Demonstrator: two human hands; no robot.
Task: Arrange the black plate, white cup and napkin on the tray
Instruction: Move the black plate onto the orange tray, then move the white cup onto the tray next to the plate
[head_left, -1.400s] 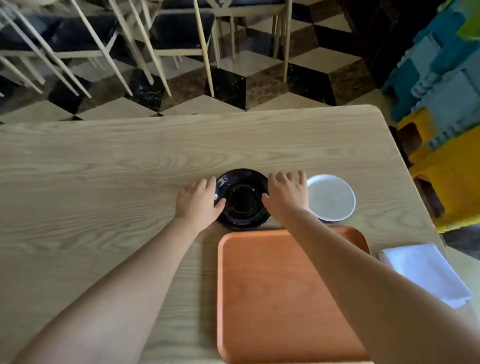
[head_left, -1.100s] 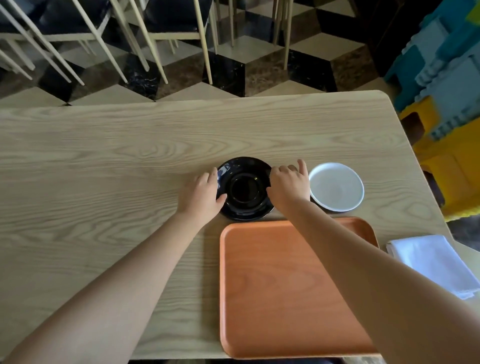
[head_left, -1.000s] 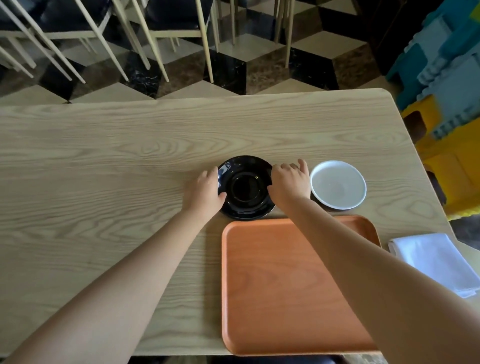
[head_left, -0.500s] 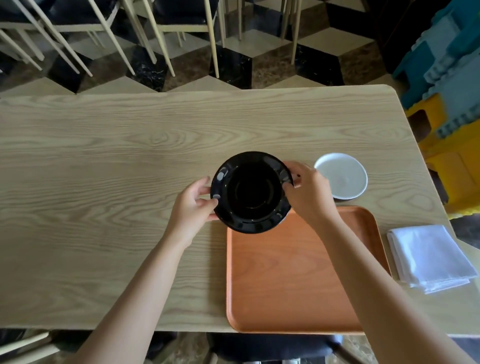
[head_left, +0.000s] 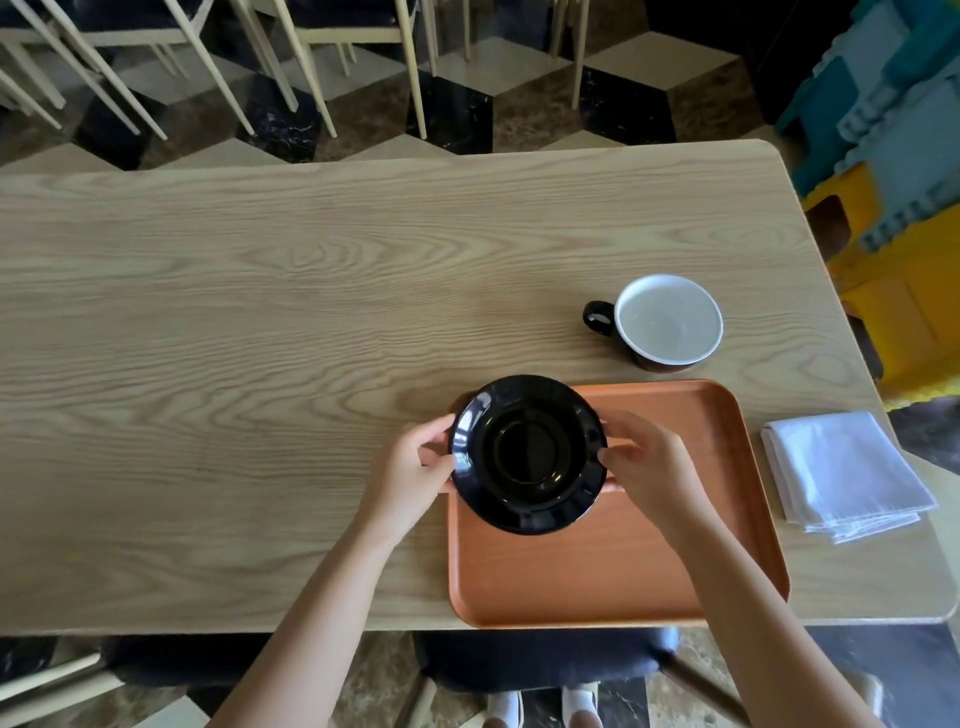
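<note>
The black plate (head_left: 527, 454) is over the far left corner of the orange tray (head_left: 613, 561), held at both sides. My left hand (head_left: 410, 473) grips its left rim and my right hand (head_left: 649, 467) grips its right rim. I cannot tell whether the plate touches the tray. The cup (head_left: 667, 322), white inside with a dark outside and black handle, stands on the table just beyond the tray's far right corner. A folded white napkin (head_left: 844, 475) lies on the table to the right of the tray.
The wooden table (head_left: 234, 364) ends close behind the tray at its near edge. A dark chair seat (head_left: 545, 660) sits below that edge. Pale chair legs (head_left: 306, 62) stand on the checkered floor beyond the table. Blue and yellow blocks (head_left: 893, 156) are stacked at the right.
Both hands lifted the black plate off the table and carried it toward me, from beyond the tray to over the tray's far left corner. The cup's handle has come into sight.
</note>
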